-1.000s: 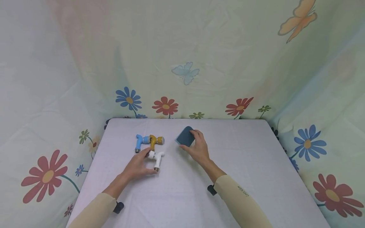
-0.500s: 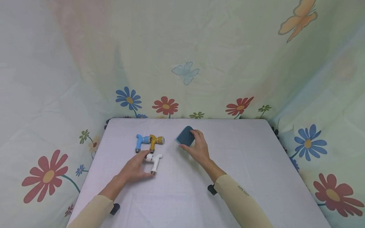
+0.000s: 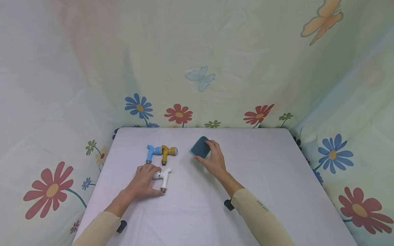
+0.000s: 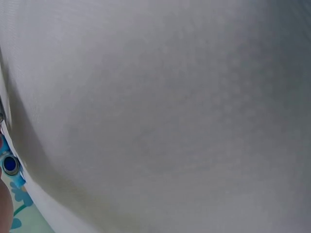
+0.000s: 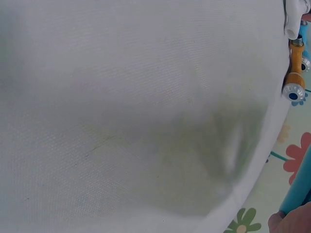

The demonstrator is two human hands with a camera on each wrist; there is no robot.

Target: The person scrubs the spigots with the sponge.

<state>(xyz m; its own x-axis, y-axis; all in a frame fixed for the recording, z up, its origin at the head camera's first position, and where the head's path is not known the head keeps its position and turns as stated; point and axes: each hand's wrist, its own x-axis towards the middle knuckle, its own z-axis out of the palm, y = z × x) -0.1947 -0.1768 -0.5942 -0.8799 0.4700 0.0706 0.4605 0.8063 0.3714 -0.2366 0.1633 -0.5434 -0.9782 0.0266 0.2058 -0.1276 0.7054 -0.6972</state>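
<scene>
In the head view, my left hand (image 3: 141, 182) holds a white water tap (image 3: 165, 178) at the left of the table, the thumb at its threaded metal end and the fingers by its knob. Just behind it lie a light blue tap (image 3: 149, 154) and a mustard-yellow tap (image 3: 164, 154), side by side and close together. My right hand (image 3: 216, 163) pinches a dark teal, flat-faced piece (image 3: 200, 147) with rounded corners, tilted up near the table's middle; its kind cannot be told. The right wrist view catches only a teal edge (image 5: 295, 187) of that piece, beside a fingertip.
A white cloth (image 3: 261, 164) covers the table, which ends at a back edge in front of a curtain (image 3: 234, 68) printed with flowers and butterflies. Curtains hang at both sides too. Black wrist cameras (image 3: 229, 205) sit under the sleeves.
My left hand has drawn the white tap toward me and slightly left, away from the yellow tap. My right hand and the teal piece have stayed in place.
</scene>
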